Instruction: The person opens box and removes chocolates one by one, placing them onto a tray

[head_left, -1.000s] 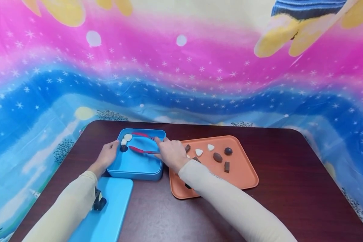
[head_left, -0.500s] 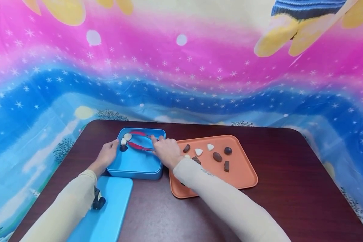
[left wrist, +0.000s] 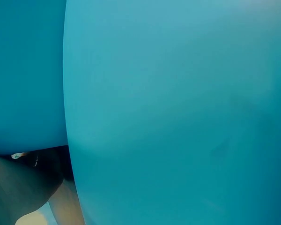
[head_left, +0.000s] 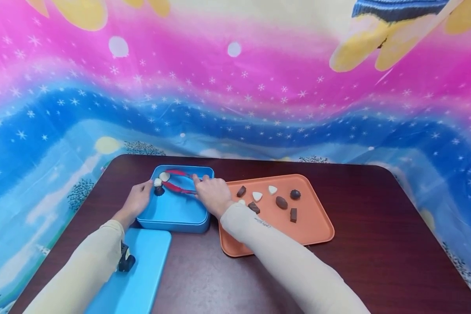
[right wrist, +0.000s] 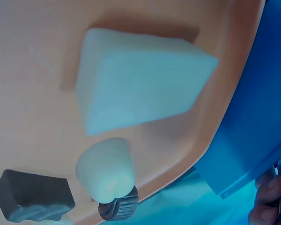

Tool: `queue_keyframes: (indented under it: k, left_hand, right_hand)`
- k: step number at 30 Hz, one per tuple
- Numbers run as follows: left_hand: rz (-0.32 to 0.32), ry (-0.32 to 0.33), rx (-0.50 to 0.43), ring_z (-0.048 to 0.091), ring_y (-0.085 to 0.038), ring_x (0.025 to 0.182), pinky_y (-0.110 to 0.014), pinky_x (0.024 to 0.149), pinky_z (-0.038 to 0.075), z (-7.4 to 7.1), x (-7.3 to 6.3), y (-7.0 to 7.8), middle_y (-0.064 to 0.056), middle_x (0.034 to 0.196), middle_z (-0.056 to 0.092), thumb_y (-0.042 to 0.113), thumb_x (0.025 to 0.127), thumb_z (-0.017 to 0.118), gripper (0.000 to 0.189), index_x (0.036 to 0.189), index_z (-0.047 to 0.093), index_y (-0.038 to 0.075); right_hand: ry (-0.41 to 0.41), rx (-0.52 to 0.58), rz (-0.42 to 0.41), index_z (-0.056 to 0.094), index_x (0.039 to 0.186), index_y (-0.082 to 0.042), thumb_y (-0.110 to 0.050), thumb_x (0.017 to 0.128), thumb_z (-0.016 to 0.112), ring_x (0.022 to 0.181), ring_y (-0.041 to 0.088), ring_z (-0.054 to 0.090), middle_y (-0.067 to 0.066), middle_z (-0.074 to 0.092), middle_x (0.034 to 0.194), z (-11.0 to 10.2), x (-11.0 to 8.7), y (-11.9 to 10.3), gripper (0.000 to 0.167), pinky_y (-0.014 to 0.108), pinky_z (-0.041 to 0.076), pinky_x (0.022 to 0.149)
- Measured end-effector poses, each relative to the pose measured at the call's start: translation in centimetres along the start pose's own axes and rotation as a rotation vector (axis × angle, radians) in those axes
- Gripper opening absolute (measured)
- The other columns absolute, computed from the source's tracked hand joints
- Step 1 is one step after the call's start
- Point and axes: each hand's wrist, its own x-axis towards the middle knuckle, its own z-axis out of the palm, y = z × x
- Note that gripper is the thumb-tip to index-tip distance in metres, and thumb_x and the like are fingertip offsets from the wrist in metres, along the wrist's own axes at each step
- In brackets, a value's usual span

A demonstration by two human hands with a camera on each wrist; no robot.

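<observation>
My right hand (head_left: 213, 194) grips red-tipped tongs (head_left: 176, 189) over the blue box (head_left: 180, 213), their two arms spread apart. The tong tips are right at a cluster along the box's left wall: a round cream piece (head_left: 164, 176), a white piece (head_left: 158, 182) and a dark chocolate-like piece (head_left: 159, 191). My left hand (head_left: 136, 199) holds the box by its left side, thumb at the rim. In the left wrist view the blue surface fills most of the picture. At the right wrist view's lower right edge, fingers (right wrist: 267, 204) of my right hand show.
An orange tray (head_left: 314, 231) right of the box bears several dark and white chocolate-like pieces. My right forearm crosses its front left part. A blue lid (head_left: 145, 270) lies on the table in front of the box, partly under my left forearm. A patterned cloth (head_left: 235, 87) hangs behind.
My right hand and the tongs have moved left, bringing the tips to the cluster. The white piece has shifted slightly left. My left hand keeps its hold on the box.
</observation>
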Motion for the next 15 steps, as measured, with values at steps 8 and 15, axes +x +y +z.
queue_keyframes:
  k: [8,15]
  left_hand:
    - [-0.029,-0.031,-0.019,0.031,-0.047,0.147,-0.065,0.122,0.028,-0.17,0.07,-0.01,-0.029,0.161,0.03,0.05,0.11,0.015,0.07,0.16,0.019,0.001]
    - [-0.044,-0.054,-0.044,0.027,-0.048,0.149,-0.069,0.121,0.024,0.03,0.02,-0.02,-0.026,0.165,0.024,0.053,0.109,0.017,0.072,0.161,0.018,0.004]
  right_hand:
    - [-0.048,0.041,-0.012,0.054,0.147,-0.024,-0.049,0.099,0.06,0.074,0.012,0.07,0.001,0.075,0.114,-0.28,0.09,-0.13,0.055,0.025,0.058,0.058]
    - [-0.029,-0.006,-0.027,0.052,0.149,-0.021,-0.046,0.101,0.059,0.072,0.014,0.07,0.003,0.073,0.114,-0.29,-0.49,-0.46,0.054,0.026,0.059,0.058]
